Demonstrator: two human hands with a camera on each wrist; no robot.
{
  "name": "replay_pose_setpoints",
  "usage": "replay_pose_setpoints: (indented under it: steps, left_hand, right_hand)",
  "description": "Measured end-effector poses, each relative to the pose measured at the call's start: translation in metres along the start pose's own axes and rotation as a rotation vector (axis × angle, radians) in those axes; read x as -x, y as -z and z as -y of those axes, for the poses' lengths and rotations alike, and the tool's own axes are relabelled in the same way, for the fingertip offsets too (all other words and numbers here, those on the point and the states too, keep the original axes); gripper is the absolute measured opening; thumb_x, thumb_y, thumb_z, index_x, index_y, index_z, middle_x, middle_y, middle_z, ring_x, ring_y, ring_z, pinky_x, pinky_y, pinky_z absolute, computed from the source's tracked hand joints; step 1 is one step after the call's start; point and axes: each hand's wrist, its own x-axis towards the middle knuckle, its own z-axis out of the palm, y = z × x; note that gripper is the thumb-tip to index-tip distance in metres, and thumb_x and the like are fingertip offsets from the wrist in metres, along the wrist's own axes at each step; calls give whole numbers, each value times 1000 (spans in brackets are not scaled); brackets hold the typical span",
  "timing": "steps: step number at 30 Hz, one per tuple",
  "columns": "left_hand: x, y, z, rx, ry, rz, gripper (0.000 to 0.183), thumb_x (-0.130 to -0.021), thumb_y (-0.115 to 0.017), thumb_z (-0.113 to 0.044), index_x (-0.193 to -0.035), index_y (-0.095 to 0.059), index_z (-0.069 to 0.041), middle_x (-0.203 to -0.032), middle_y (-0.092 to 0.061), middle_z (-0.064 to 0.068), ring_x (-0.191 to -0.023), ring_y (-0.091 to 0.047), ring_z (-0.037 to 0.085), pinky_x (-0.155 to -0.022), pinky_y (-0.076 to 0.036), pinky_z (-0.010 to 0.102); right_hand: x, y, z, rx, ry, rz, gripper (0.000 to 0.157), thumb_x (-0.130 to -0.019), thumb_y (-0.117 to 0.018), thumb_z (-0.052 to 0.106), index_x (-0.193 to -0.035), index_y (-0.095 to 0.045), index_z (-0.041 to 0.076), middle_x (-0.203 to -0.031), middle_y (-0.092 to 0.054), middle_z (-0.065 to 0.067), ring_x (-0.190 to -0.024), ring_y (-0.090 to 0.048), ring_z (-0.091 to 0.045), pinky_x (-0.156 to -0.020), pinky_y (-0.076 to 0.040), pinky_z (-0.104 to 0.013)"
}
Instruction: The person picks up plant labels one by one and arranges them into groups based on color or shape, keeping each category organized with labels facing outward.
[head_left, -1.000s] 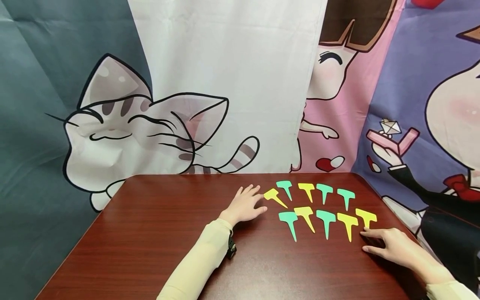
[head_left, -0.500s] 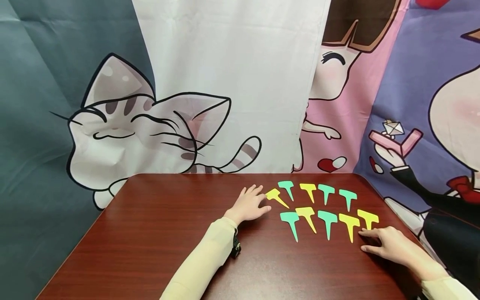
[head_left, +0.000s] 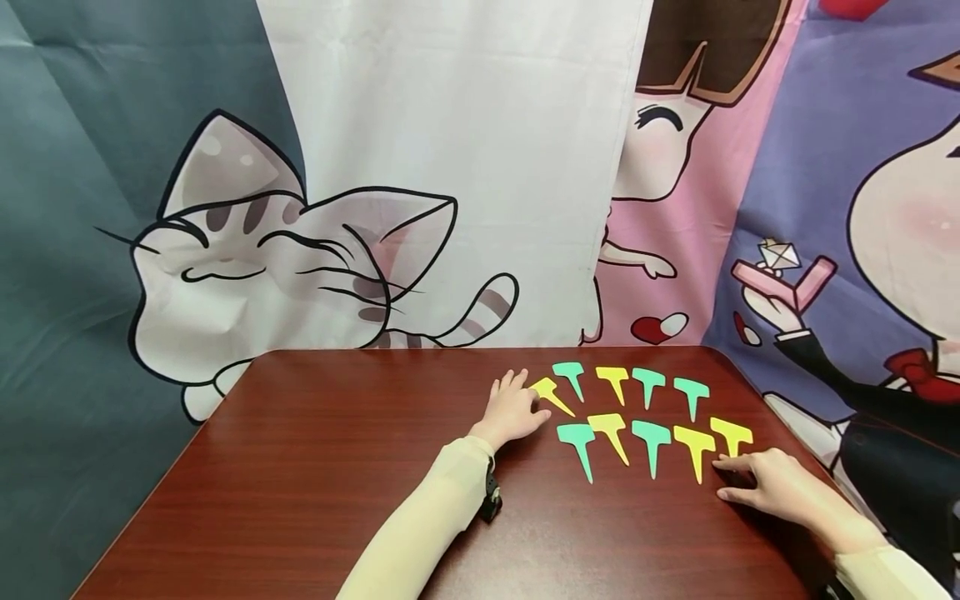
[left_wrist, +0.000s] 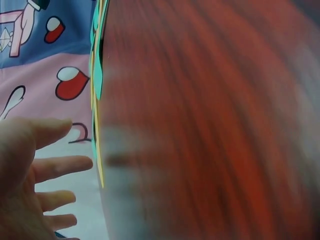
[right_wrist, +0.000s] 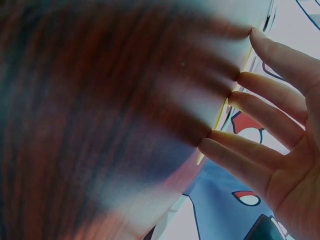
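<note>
Two rows of flat T-shaped plant labels, teal and yellow, lie on the right part of the brown table (head_left: 337,450). My left hand (head_left: 510,412) is at the left end of the back row, fingers spread, its fingertips beside a tilted yellow label (head_left: 553,396). In the left wrist view, that hand's fingers (left_wrist: 65,167) are apart and hold nothing. My right hand (head_left: 776,487) is at the right end of the front row, with fingertips at the stem of a yellow label (head_left: 732,433), partly hiding it. In the right wrist view its fingers (right_wrist: 265,112) reach down to the tabletop.
Between the hands lie more labels, among them a teal one (head_left: 577,440) whose head touches a yellow one (head_left: 610,427). A printed cartoon curtain (head_left: 465,167) hangs behind the table's far edge. The table's right edge runs close to my right hand.
My left hand has slid a little to the right, its fingers now closer to the leftmost yellow label. My right hand has shifted slightly left. The labels lie as before.
</note>
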Motion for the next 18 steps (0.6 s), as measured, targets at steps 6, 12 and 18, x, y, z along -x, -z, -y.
replay_pose_setpoints:
  steps: [6,12,18]
  left_hand:
    - [-7,-6,-11,47,42,-33,23,-89,-63,-36,-92,-70,-13,-150,-35,18,-141,-26,39,-113,-21,56]
    - [-17,-13,-24,64,151,-67,25,-88,-64,-37,-81,-67,-13,-152,-31,18,-144,-20,36,-115,-19,53]
    - [-28,-16,-35,-2,266,-115,35,-86,-64,-44,-92,-74,-10,-153,-29,18,-145,-18,34,-116,-18,51]
  right_hand:
    - [-1,1,1,-15,-17,20,44,-69,-80,42,-101,-76,12,-100,-73,-11,-64,-58,-8,-55,-41,-25]
    - [1,0,2,-57,-20,-11,42,-69,-81,39,-100,-76,11,-99,-73,-11,-53,-31,2,-52,-28,-21]
    - [1,-1,2,-59,-17,-20,41,-69,-81,39,-99,-76,12,-98,-74,-11,-53,-30,2,-52,-28,-21]
